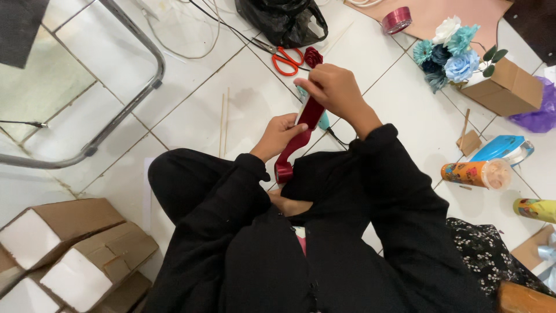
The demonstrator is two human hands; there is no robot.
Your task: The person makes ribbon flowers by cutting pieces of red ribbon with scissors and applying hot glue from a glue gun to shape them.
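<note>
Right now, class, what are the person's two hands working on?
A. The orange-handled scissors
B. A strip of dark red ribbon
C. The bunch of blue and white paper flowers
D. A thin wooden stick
B: both the left hand and the right hand grip the dark red ribbon, while the scissors, the flowers and the wooden sticks lie untouched on the tiled floor.

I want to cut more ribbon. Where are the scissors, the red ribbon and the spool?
scissors (286, 59), head view, orange handle loops.
red ribbon (311, 113), head view, strip between both hands.
pink spool (397, 19), head view, its side.
</note>
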